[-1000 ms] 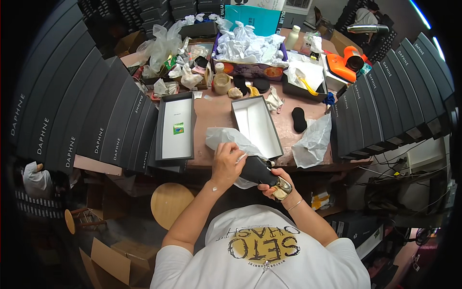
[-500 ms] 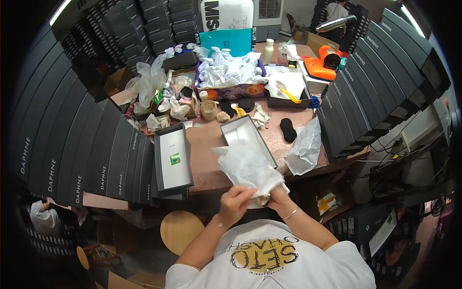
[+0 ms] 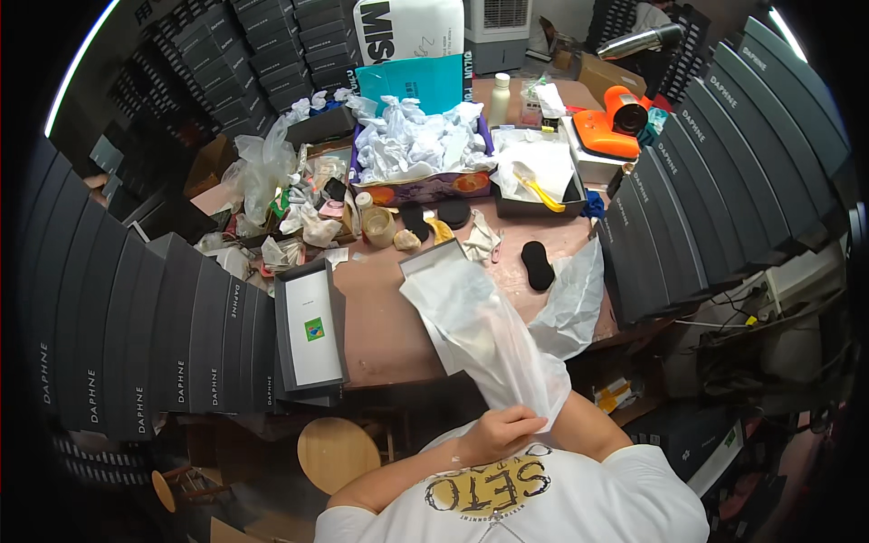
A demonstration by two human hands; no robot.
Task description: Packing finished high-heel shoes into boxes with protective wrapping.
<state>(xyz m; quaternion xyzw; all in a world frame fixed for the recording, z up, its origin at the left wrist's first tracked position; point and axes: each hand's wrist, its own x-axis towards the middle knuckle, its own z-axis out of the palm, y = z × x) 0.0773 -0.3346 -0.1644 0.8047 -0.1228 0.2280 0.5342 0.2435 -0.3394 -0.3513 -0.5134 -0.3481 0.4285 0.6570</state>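
Note:
My left hand (image 3: 503,432) is closed on the open edge of a white translucent bag (image 3: 457,303), close to my chest. My right forearm (image 3: 587,421) goes into that bag. Only a pinkish shape of my right hand (image 3: 509,344) shows through the material, so its fingers and anything in them are hidden. The bag stretches away from me over an open grey shoe box (image 3: 437,260) with a white inside, covering most of it. To the left lies a grey box lid (image 3: 303,348) with a small green sticker on its white inner side.
Grey shoe boxes are stacked at the left (image 3: 163,335) and right (image 3: 692,195). Behind are a purple box (image 3: 425,188) of crumpled paper, a jar (image 3: 378,226), a tray (image 3: 534,206) and an orange device (image 3: 602,136). A black insole-like pad (image 3: 537,265) and white paper (image 3: 575,303) lie right.
My right hand has gone from the bag's mouth, beside a shiny gold-coloured thing, to inside the bag. The bag is now stretched longer, and my left hand has come nearer my chest.

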